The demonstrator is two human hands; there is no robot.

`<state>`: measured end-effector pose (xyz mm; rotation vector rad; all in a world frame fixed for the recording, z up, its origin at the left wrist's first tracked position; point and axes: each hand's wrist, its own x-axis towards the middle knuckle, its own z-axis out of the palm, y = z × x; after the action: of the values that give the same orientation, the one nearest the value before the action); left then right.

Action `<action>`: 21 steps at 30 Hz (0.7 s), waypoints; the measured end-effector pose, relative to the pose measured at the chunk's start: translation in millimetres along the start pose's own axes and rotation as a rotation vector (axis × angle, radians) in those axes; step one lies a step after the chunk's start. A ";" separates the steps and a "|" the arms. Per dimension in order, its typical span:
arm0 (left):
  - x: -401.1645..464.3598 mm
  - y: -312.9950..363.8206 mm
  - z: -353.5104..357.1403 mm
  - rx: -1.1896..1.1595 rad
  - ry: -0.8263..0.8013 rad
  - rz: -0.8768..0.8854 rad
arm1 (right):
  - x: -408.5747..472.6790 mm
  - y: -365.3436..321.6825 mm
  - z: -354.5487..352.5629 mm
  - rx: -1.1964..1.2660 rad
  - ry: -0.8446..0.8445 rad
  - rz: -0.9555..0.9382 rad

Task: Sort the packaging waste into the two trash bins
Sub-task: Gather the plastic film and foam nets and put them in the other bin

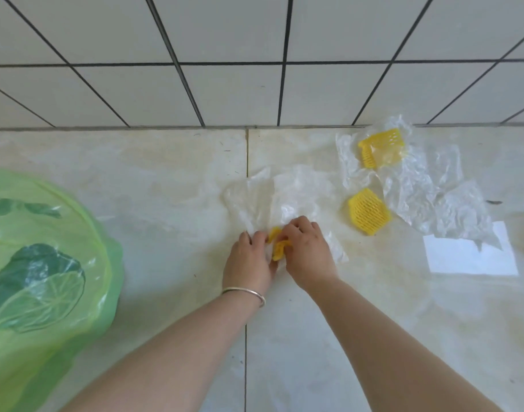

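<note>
Foam net point(278, 246) (crumpled) between both hands.

Open floor point(171, 179) lies leftward toward the green-lined bin point(40, 248) (plastic wrappers point(418, 179) crowd the right).

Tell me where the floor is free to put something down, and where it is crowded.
The pale floor tiles are bare between the green plastic bin bag and the clear plastic film at the hands. Right of the right hand it is crowded: two yellow foam nets, crumpled clear wrappers and a white paper sheet.
</note>
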<state>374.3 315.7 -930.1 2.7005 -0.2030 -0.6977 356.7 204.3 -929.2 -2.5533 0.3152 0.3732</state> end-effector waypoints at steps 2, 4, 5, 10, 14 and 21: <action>-4.9 0.7 4.9 -0.045 0.001 -0.033 | -8.3 -5.5 6.6 0.100 0.050 0.073; -7.6 0.6 3.4 -0.099 -0.014 -0.072 | -15.4 -9.0 8.5 0.181 0.061 0.102; -9.4 0.6 1.2 -0.124 -0.026 -0.082 | -18.6 -10.5 7.7 0.223 0.069 0.105; -33.7 -0.6 -14.9 -0.306 0.011 -0.038 | -43.8 -22.5 -13.1 0.450 0.156 0.148; -58.3 -1.2 -30.8 -0.306 0.049 0.113 | -72.9 -37.4 -34.1 0.612 0.135 0.209; -91.8 -4.1 -54.5 -0.047 0.372 0.453 | -109.7 -52.1 -55.5 0.510 0.108 0.114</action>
<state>321.6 355.6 -846.3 2.5419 -0.6617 -0.0655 280.6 233.7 -823.5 -2.0617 0.5237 0.1672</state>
